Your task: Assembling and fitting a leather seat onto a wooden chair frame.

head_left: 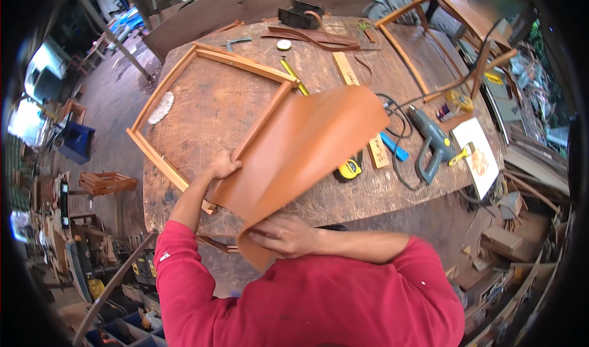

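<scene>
A tan leather sheet [325,123] lies along one rail of a wooden frame [162,92], its far end fanned out over the workbench. With my left hand [224,165] I grip the leather-edged rail near its close end; the thumb rests on the leather, and the other fingers are partly hidden. My right hand [285,235] is closed on the near part of the sheet, which curls and hangs down past the bench edge in front of my body. Just right of the sheet sit a yellow tape measure [348,170] and a marked wood strip [378,150].
The worn workbench [208,111] also carries a grey heat gun [432,141] with a looping cable, a yellow-handled brush [461,154] on a stained white board [481,175], a jar [459,101] and leather strips [313,37]. A leather-seated chair frame [399,52] stands at the far right.
</scene>
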Motion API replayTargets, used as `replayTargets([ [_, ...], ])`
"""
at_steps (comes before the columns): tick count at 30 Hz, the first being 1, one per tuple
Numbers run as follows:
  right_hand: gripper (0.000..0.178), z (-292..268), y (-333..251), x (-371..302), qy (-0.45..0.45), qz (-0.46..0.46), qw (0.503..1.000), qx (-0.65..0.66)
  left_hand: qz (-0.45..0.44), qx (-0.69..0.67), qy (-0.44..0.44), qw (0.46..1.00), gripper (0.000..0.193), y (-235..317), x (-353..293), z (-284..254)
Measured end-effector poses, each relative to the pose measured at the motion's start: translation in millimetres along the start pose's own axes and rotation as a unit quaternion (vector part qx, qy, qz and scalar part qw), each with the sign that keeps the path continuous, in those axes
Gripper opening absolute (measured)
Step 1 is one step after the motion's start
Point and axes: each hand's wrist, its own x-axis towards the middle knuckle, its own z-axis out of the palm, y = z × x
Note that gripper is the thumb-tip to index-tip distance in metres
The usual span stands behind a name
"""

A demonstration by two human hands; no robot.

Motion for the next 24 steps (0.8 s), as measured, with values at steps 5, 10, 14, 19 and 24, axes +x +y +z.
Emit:
replayTargets([
  [5, 0.049, 23.9, -3.1, 10.7, 0.028, 0.029, 0.999, 0.017, -0.001, 0.19, 0.053, 0.98, 0.062, 20.1, -13.0, -12.6],
  [10, 0.046, 35.1, -6.1, 3.6, 0.031, 0.059, 0.998, 0.0, 0.135, -0.284, 0.216, 0.925, 0.064, 97.8, -89.1, -48.9],
  [14, 0.041, 45.9, 0.3, 0.0, -0.051, 0.077, 0.996, 0.005, 0.245, -0.134, 0.25, 0.927, 0.046, 158.7, -166.2, -34.5],
  [19, 0.04, 36.9, 9.9, -11.9, -0.094, 0.073, 0.992, 0.044, 0.098, -0.093, 0.3, 0.944, 0.03, 161.7, -146.0, -17.7],
  [24, 0.039, -9.9, 20.5, -49.5, -0.062, 0.091, 0.988, 0.107, 0.042, -0.322, 0.343, 0.881, 0.014, 149.9, -156.5, -12.9],
])
